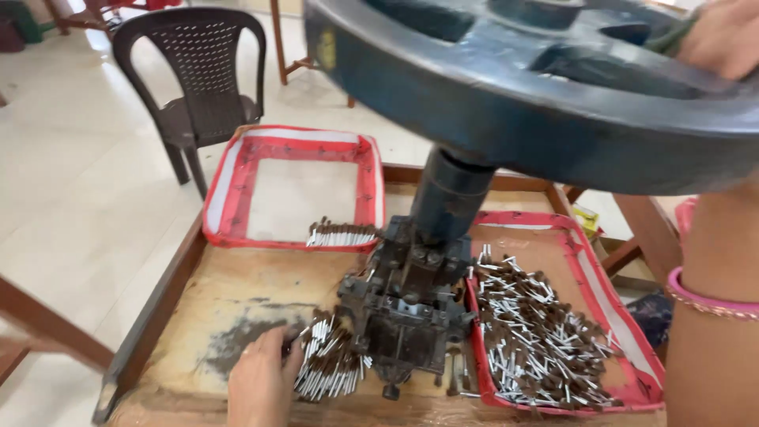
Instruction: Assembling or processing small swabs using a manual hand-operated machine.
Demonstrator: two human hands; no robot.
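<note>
Dark cast iron fills the middle of the bench: a hand press stands on the worn wooden table, its thick round column rising to a big spoked flywheel that spreads across the top of the view. The person's right hand rests up on the rim of that wheel, fingers closed over a bit of greenish cloth lying there; a pink bangle circles the forearm lower down. The left hand is down on the tabletop just left of the press base, fingers curled loosely, fingertips touching a heap of small pins with white shanks and brown heads. I cannot tell whether it has pinched any of them or only lies against the pile.

There are 2 shallow trays with red cloth edging. The one to the right of the press is thickly scattered with the same white-and-brown pins. The one behind and to the left is mostly bare, with 1 neat row of pins laid along its near edge, close to the press.

A brown plastic chair stands on the pale tiled floor beyond the table, well apart from the work.
</note>
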